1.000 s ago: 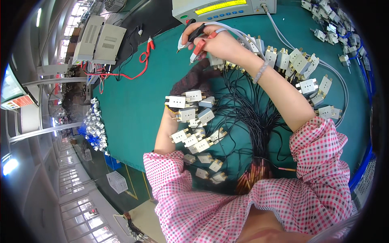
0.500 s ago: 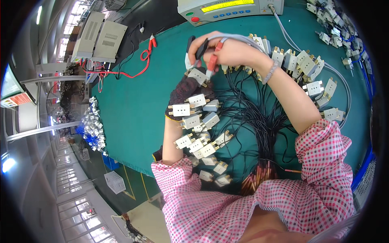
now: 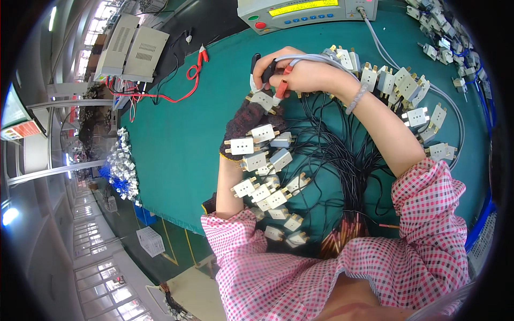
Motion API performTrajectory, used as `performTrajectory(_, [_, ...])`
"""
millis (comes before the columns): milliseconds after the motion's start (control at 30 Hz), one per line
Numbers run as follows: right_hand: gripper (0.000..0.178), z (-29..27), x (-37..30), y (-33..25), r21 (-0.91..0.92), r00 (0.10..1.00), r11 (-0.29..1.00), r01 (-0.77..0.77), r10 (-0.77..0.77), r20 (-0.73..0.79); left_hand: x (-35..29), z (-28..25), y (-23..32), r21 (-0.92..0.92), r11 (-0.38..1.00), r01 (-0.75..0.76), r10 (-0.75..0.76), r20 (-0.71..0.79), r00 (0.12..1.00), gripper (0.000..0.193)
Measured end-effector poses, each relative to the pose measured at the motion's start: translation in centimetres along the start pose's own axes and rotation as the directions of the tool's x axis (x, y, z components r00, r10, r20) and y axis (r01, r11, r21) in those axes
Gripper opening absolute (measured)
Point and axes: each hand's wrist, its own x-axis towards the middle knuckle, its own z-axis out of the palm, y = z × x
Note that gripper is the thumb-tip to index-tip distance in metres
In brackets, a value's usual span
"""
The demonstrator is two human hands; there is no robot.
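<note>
My left hand [image 3: 242,124], in a dark knitted glove, is closed on a white plug connector [image 3: 262,100] with brass-coloured tabs at its ends. My bare right hand [image 3: 310,74] grips a pair of test clips. The red clip [image 3: 281,89] reaches down to the connector's right end, and the black clip [image 3: 255,65] sits at its upper left end. Whether both clips touch the metal tabs is too small to tell. Below the glove lie several similar white connectors [image 3: 241,146], some resting against my left wrist. Black cables [image 3: 342,160] run from them into a bundle before me.
A test instrument [image 3: 305,16] with a lit yellow display stands at the back. More white connectors [image 3: 407,85] lie to the right along a grey lead [image 3: 454,107]. A beige box [image 3: 139,51] with red and black leads stands at the left of the green mat [image 3: 176,128].
My right hand has come down slightly, and the clips sit closer around the connector. My left hand keeps its hold. The picture on the instrument's display differs.
</note>
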Motion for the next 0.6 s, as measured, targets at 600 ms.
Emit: performTrajectory(600, [0.008, 0.8, 0.3, 0.7, 0.185, 0.996, 0.979, 0.089, -0.087, -0.015, -3.5, -5.6, -0.1, -0.07, 0.993, -0.096, 0.093, -0.05, 0.994, 0.078])
